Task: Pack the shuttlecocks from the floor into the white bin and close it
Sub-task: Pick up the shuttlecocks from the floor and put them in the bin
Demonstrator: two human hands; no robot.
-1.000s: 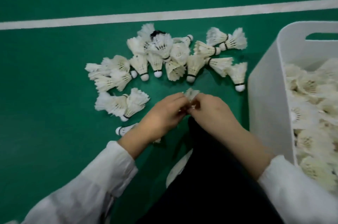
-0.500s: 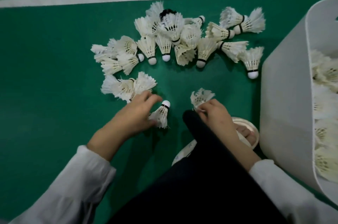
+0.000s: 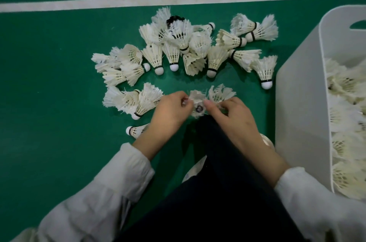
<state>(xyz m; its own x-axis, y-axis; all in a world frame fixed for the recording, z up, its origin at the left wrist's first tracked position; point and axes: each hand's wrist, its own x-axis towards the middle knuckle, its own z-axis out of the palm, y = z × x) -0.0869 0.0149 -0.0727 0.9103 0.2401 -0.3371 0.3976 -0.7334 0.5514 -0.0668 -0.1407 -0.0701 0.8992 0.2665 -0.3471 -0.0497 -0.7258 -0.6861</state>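
- Green floor (image 3: 49, 142) fills most of the view, w/ a white line (image 3: 118, 3) across the top.
- White bin (image 3: 297, 113) stands on the floor at the right edge, top open. The bin load (image 3: 346, 123) of shuttlecocks is heaped high inside.
- Dark trouser leg (image 3: 227, 192) runs up the centre between both forearms. White sleeves (image 3: 111, 188) cover the arms to the wrists.
- Floor pile (image 3: 188, 49): loose shuttlecocks in an arc beyond both grips, left of the bin, many overlapping, several corks toward cam.
- Left grip (image 3: 170, 111): thumb + forefinger pinch the feather rim of the held shuttlecock (image 3: 195, 97), other fingers curled.
- Right grip (image 3: 235, 121): thumb tip on that shuttlecock's opposite side, fingers curled in.
- Held shuttlecock sits between the grips just past the knee, cork end w/ a dark sticker facing cam. It is near the bin, not in it.
- 2nd shuttlecock (image 3: 221, 93) fans out just above the right knuckles, touching the held one. Can't tell if it's gripped.
- Lone shuttlecock (image 3: 134, 131) lies on its side by the left wrist, cork to the left, partly hidden.
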